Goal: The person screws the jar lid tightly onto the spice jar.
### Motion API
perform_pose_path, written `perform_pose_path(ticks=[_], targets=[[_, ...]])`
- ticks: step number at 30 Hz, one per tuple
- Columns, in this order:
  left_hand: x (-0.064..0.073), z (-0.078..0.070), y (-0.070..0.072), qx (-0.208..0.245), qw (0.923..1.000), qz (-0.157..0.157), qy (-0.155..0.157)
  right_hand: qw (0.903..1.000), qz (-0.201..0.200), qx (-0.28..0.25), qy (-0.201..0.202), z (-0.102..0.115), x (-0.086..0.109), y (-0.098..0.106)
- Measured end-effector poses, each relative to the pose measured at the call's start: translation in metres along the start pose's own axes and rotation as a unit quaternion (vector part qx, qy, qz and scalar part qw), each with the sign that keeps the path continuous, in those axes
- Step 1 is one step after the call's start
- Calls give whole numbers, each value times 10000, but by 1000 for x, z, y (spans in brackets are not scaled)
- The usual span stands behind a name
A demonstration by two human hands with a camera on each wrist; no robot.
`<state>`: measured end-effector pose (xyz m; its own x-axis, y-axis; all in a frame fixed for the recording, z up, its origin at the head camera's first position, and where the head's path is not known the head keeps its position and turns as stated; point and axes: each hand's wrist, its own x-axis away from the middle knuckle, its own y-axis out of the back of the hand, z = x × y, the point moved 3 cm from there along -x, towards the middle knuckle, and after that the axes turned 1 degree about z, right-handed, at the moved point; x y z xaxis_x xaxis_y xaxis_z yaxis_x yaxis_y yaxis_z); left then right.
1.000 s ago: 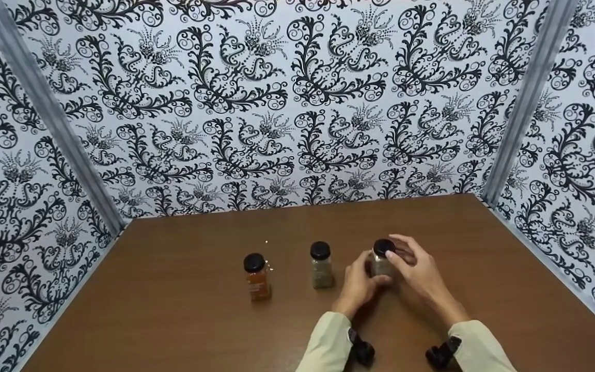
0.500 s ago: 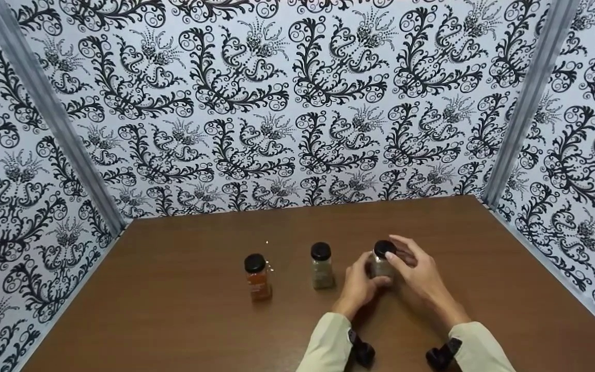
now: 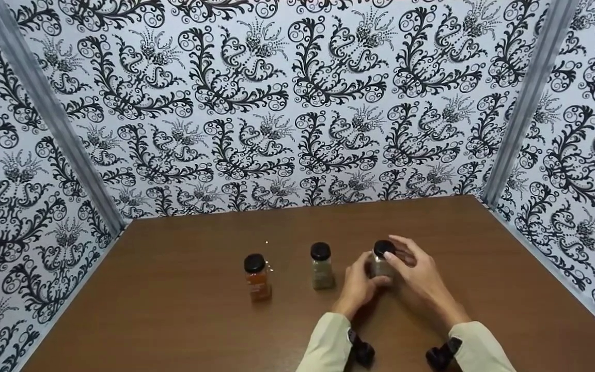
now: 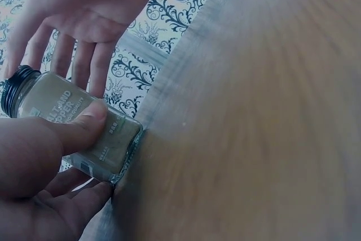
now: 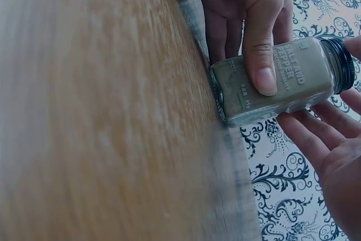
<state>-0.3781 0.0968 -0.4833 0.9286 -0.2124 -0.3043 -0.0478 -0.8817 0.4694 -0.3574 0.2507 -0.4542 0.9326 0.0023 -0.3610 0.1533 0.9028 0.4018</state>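
Note:
A square glass seasoning jar (image 3: 381, 264) with a black lid, filled with greenish-grey powder and lettered "salt and pepper", stands upright on the table. My left hand (image 3: 358, 287) grips its body low down, with the thumb (image 4: 84, 125) across the lettered face. My right hand (image 3: 424, 274) is at the other side: its thumb touches the black lid (image 5: 338, 66), while its fingers (image 5: 307, 134) lie along the glass. To the left is a second jar (image 3: 322, 273) of similar powder, and farther left a jar of orange-red seasoning (image 3: 259, 287), both with black lids on.
The brown wooden table (image 3: 184, 320) meets patterned wall panels (image 3: 256, 113) at the back and sides. Small bright specks (image 3: 270, 266) show beside the orange-red jar. A dark wrist camera (image 3: 363, 354) sits at each cuff.

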Motion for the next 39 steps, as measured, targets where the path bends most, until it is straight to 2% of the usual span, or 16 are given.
perform_pose_path(ticks=[4,12,16,30,39], targets=[[0,0,0,-14,9999,-4,-137,10000,-27,33,81,1,0,0],[1,1,-1,-21,10000,-35,-90,9999,-36,-147,-72,1,-1,-1],[1,2,0,-8,9999,-74,-92,10000,-20,-77,-45,3,-1,-1],[1,1,0,-9,9994,-112,-339,9999,-46,-91,-24,4,-2,0],[2,-2,2,30,9995,-35,-304,9998,-52,-38,198,3,-1,1]])
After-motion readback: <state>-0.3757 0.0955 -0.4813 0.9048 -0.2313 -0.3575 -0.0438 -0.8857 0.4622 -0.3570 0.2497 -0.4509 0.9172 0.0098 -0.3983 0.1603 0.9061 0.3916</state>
